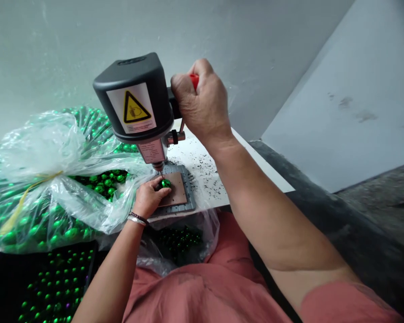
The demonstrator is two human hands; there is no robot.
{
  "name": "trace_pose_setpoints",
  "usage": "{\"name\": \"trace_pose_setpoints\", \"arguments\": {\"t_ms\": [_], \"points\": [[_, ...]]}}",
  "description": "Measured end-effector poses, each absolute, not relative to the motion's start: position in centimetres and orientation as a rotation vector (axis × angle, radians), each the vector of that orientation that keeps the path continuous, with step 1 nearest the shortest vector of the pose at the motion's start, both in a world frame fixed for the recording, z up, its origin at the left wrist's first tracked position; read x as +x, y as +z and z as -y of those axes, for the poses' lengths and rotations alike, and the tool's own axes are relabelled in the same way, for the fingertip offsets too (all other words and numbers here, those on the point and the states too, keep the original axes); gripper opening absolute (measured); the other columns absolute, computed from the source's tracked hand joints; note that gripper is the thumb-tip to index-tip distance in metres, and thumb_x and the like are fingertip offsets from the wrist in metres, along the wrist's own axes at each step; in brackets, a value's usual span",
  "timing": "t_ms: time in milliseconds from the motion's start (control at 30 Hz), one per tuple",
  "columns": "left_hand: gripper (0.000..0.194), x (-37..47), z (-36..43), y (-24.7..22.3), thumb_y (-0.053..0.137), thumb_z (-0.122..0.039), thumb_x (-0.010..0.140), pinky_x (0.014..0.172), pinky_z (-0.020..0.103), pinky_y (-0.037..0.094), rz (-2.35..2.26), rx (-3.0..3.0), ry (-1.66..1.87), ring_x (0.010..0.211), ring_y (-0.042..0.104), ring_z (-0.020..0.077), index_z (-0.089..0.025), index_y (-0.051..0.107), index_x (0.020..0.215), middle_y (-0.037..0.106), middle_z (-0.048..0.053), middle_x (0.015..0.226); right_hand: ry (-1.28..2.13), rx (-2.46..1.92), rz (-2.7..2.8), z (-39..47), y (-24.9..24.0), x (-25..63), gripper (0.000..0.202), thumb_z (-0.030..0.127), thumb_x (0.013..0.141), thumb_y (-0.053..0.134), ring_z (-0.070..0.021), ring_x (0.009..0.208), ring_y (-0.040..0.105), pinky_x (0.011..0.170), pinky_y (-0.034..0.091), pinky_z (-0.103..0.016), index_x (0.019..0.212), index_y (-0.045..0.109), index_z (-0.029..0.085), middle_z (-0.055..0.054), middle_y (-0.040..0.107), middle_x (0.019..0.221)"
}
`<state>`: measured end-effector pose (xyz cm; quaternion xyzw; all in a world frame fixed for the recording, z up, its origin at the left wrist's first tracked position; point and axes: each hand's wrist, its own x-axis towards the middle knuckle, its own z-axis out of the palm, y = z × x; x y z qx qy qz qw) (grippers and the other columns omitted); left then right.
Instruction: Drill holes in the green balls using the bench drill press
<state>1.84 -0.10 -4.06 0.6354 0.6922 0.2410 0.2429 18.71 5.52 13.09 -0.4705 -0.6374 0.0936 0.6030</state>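
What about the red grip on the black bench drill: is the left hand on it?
No, the right hand holds the red grip, while the left hand holds a shiny green ball on the square tan board.

Pale grey-green wall point(256, 27) behind the white bench point(262, 175), smudged whitish panel point(366, 89) slanting off to my right, dark floor point(306, 211) past the bench's edge, my salmon-red shirt point(202, 291) below, bracelets point(138, 219) round my left wrist.
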Motion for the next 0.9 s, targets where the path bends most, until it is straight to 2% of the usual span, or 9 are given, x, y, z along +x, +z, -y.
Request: {"name": "trace_pose_setpoints", "arguments": {"t_ms": [133, 233, 400, 633, 900], "points": [[0.054, 2.0, 0.2, -3.9, 0.066, -0.039, 0.073, 0.083, 0.028, 0.047, -1.876, 1.73, 0.654, 0.092, 0.065, 0.02, -0.02, 0.061, 0.123, 0.072, 0.003, 0.102, 0.061, -0.942, 1.458, -3.0, 11.2, 18.8, 0.031, 0.045, 0.086, 0.044, -0.0061, 0.056, 0.031, 0.057, 0.034, -0.023, 0.071, 0.031, 0.022, 0.006, 0.034, 0.062], [0.052, 2.0, 0.3, -3.9, 0.065, -0.038, 0.074, 0.085, 0.028, 0.047, -1.87, 1.75, 0.654, 0.095, 0.064, 0.0196, -0.021, 0.061, 0.123, 0.072, 0.002, 0.104, -0.066, -0.93, 1.441, -1.0, 9.2, 18.8, 0.021, 0.036, 0.087, 0.041, -0.0039, 0.054, 0.033, 0.059, 0.037, -0.021, 0.073, 0.035, 0.021, 0.006, 0.036, 0.064], [0.05, 2.1, 0.4, -3.9, 0.065, -0.036, 0.075, 0.085, 0.029, 0.047, -1.852, 1.767, 0.666, 0.097, 0.064, 0.0204, -0.02, 0.062, 0.122, 0.071, 0.004, 0.107, -0.197, -0.908, 1.388, 0.6, 6.0, 18.5, 0.009, 0.025, 0.082, 0.046, -0.0038, 0.05, 0.033, 0.053, 0.038, -0.02, 0.075, 0.041, 0.021, 0.007, 0.036, 0.058], [0.048, 2.1, 0.5, -3.7, 0.065, -0.037, 0.075, 0.086, 0.031, 0.046, -1.827, 1.787, 0.687, 0.097, 0.064, 0.0215, -0.022, 0.063, 0.121, 0.072, 0.004, 0.104, -0.21, -0.981, 1.355, 1.4, 4.3, 18.3, 0.006, 0.025, 0.081, 0.05, -0.0076, 0.056, 0.047, 0.055, 0.042, -0.024, 0.079, 0.044, 0.024, 0.004, 0.051, 0.064], [0.047, 2.2, 0.8, -3.5, 0.064, -0.034, 0.076, 0.091, 0.032, 0.045, -1.841, 1.794, 0.7, 0.101, 0.064, 0.0218, -0.019, 0.063, 0.121, 0.07, 0.006, 0.11, -0.198, -0.915, 1.348, 1.2, 1.0, 18.1, 0.009, 0.021, 0.079, 0.053, -0.0084, 0.058, 0.052, 0.054, 0.045, -0.023, 0.086, 0.047, 0.024, 0.003, 0.055, 0.068]]}}
